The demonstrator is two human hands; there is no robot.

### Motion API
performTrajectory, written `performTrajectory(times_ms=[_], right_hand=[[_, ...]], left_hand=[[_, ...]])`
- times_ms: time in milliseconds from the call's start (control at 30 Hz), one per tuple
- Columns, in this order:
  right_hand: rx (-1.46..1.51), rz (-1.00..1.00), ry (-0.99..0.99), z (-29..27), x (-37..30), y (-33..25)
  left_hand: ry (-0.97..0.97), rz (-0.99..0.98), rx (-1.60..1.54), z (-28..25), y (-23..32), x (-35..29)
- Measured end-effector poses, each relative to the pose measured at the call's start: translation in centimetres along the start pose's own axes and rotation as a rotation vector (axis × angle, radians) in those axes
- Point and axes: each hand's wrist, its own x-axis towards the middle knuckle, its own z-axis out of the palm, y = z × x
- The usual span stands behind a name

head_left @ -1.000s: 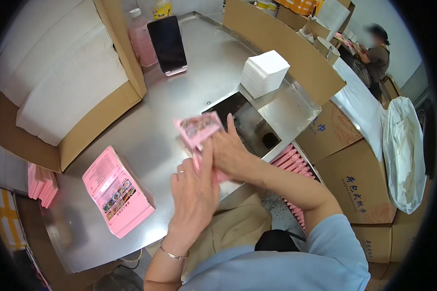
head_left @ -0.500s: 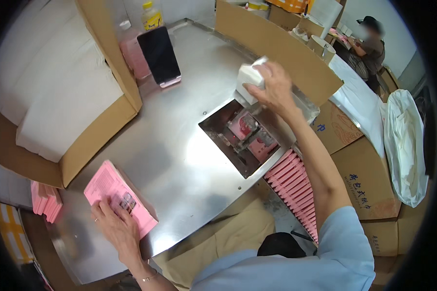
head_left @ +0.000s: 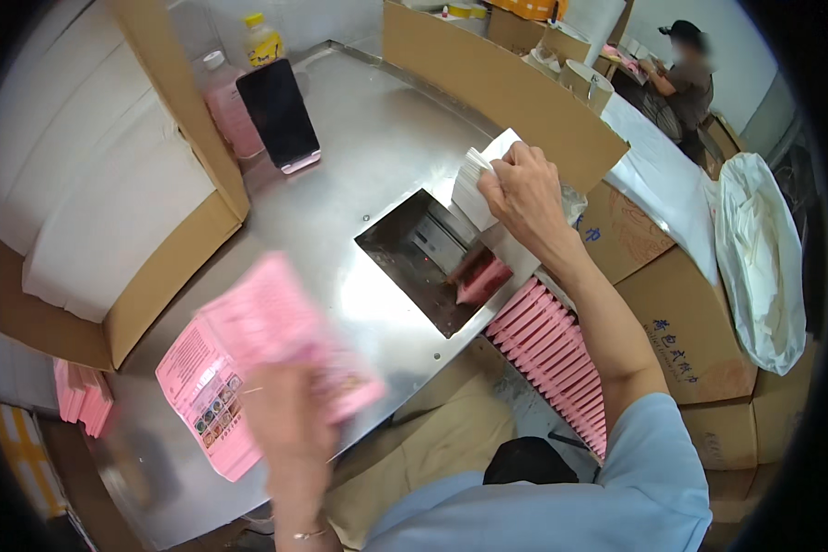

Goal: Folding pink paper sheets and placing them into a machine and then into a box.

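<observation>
My left hand [head_left: 290, 414], smeared by motion, holds a pink printed wrapper [head_left: 267, 308] raised off the table. Beneath and beside it lies a stack of pink printed wrappers [head_left: 198, 396] with small pictures on them. My right hand [head_left: 529, 189] is closed around a wad of folded white tissues [head_left: 474, 191], tilted, above the far right edge of a square opening [head_left: 391, 241] in the metal table. Inside that opening are dark metal parts and a pink packet [head_left: 484, 279] at its right side.
A phone [head_left: 280, 115] leans on a stand before two bottles. At left stands a cardboard box [head_left: 179, 248] of white tissue stacks. Pink packs [head_left: 552, 345] line up right of the opening, beside cartons [head_left: 676, 340]. A person [head_left: 685, 87] sits at the far right.
My left hand has lifted a pink wrapper from the stack and moved right. The tissues in my right hand have turned. In the opening, less pink shows than before.
</observation>
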Motion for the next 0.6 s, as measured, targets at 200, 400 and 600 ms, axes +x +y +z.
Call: performTrajectory(times_ms=[200, 400, 600], right_hand=[[0.131, 0.01, -0.08, -1.0, 0.6, 1.0], [0.23, -0.025, 0.048, -0.3, -0.4, 1.4], [0.123, 0.022, -0.15, -1.2, 0.8, 1.5]], left_hand=[[-0.065, 0.029, 0.23, 4.4, 1.9, -0.5], [-0.083, -0.008, 0.106, 5.3, 1.1, -1.1], [-0.085, -0.013, 0.088, 5.4, 1.1, -1.3]])
